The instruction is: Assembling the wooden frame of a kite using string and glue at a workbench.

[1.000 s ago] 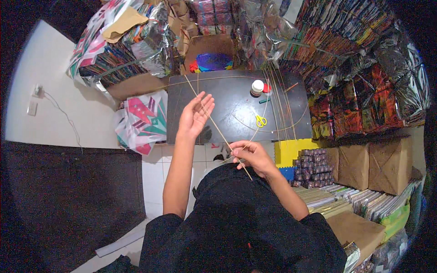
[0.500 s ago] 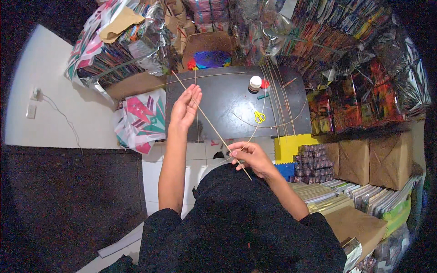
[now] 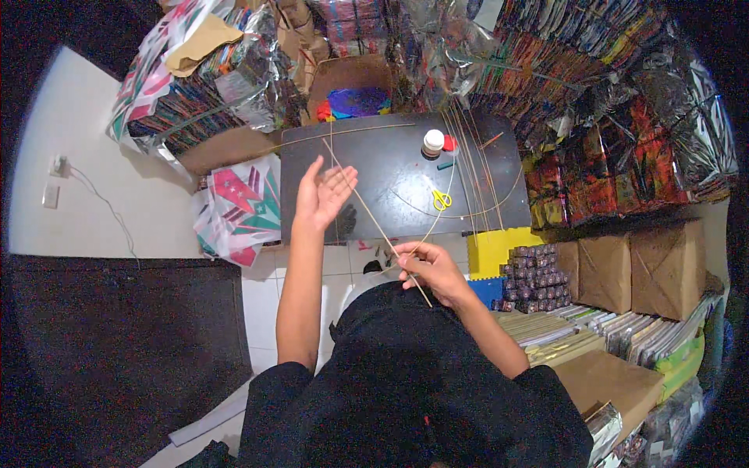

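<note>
A thin straight bamboo stick [image 3: 372,213] slants from over the dark table down to my lap, its lower part pinched in my right hand [image 3: 431,271]. A second thin strip crosses it at those fingers and runs up toward the table; where it ends I cannot make out. My left hand [image 3: 329,195] is open, palm up, fingers stretched and thumb apart, beside the stick's upper part. Whether the palm touches the stick is unclear. On the table [image 3: 363,175] lie yellow scissors [image 3: 441,200], a white-capped jar [image 3: 433,142] and a dark green piece [image 3: 445,165].
Several long thin sticks [image 3: 469,168] and a bent strip lie across the table's right side. Stacked wrapped bundles [image 3: 562,62] crowd the back and right. Printed sheets [image 3: 238,207] hang at the table's left. Brown packages [image 3: 663,269] and small dark boxes [image 3: 537,277] stand at right.
My left hand has moved right and slightly nearer, its fingers spreading apart. The stick's upper end has swung right and lower. My right hand keeps its pinch in nearly the same place.
</note>
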The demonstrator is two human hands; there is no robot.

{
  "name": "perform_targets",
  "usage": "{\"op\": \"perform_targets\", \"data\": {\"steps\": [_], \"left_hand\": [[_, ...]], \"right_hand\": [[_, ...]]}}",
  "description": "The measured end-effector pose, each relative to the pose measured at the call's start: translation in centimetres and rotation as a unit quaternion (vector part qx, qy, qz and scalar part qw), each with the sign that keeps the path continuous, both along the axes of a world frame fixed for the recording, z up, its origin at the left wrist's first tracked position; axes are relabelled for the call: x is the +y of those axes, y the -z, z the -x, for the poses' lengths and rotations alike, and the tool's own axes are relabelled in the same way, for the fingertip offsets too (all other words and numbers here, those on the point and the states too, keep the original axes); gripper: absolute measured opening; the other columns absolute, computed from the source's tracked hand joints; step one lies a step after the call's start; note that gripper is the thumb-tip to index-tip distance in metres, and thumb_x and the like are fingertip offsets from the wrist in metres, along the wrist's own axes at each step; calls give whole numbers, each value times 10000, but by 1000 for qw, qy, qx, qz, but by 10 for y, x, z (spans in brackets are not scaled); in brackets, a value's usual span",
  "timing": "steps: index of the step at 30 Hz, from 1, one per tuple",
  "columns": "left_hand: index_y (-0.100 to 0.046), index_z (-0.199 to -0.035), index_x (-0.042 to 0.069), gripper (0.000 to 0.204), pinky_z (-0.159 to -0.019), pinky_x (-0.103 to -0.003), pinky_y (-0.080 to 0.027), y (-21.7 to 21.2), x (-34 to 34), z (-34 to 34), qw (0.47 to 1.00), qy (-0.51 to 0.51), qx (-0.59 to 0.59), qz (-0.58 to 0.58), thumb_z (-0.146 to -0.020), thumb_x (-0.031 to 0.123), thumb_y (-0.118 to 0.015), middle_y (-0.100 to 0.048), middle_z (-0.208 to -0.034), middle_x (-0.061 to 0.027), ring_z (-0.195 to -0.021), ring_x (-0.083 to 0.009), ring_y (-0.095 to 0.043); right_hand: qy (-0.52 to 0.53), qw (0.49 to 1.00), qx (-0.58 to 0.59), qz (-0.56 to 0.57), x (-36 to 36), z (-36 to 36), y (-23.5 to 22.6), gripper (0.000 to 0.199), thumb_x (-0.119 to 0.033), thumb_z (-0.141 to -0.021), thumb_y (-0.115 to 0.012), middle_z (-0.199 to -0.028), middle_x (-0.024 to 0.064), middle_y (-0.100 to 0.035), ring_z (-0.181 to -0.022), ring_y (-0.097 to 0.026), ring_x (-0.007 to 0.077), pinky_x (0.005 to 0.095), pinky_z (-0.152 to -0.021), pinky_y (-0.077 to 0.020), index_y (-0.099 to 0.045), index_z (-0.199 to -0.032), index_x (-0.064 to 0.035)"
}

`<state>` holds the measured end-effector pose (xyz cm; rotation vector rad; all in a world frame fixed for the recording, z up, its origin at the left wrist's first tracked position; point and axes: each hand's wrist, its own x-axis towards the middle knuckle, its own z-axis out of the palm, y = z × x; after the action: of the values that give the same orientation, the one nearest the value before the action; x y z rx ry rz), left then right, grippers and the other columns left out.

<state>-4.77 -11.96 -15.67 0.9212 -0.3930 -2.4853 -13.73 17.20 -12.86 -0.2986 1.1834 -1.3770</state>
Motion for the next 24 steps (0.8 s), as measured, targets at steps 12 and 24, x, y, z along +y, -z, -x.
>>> {"op": "perform_targets", "data": {"steps": [12,24], "left_hand": [[-415,-1433,-46,452,-1098,-460,-501,17,56,-5,997,46,25,52,-1018,76,-547,-547,-1399,-241,-1258,-328,-592],[-456,-1423,-19,436,-1055,-427,-543,2,40,8,996,54,16,63,-1007,31,-573,-584,-1368,-194,-1219,-298,-617]], "right_hand": [[-2,1000,-10,-12,-1,-3,1,354,-183,-987,-676,-994,29,-634,-836,-647,110,289,-699,-608,-614,-1302,-31],[0,998,-40,-43,-3,3,0,362,-218,-1007,-652,-1002,53,-640,-803,-662,127,288,-685,-609,-588,-1322,-50]]}}
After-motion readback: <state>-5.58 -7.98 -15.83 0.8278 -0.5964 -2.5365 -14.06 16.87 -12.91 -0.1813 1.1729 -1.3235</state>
